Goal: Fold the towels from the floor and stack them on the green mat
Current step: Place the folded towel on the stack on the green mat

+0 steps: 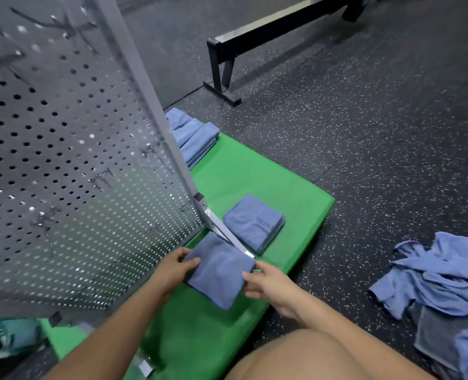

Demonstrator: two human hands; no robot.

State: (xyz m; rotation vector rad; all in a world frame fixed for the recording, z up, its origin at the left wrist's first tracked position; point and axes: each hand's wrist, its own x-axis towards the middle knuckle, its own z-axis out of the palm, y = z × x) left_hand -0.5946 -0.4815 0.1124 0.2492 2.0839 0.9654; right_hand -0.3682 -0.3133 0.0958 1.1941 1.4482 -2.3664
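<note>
Left hand [172,267]: fingers pinching towel [219,272], left side
Right hand [265,281]: fingers pinching towel, right side
Towel: folded, at mat's [254,171] left edge
Stack [254,223]: just beyond, on mat
Pile [446,275]: floor [364,133], right of mat

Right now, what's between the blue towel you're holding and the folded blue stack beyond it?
The silver metal foot of the perforated rack, in the head view.

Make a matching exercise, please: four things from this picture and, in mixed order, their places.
Things
1. single folded towel
2. small folded stack
3. loose towel pile
4. black bench

Places
A. on the floor, right of the green mat
B. held by left hand and right hand
C. on the floor, beyond the mat
D. middle of the mat

Pairs: 1-B, 2-D, 3-A, 4-C
</note>
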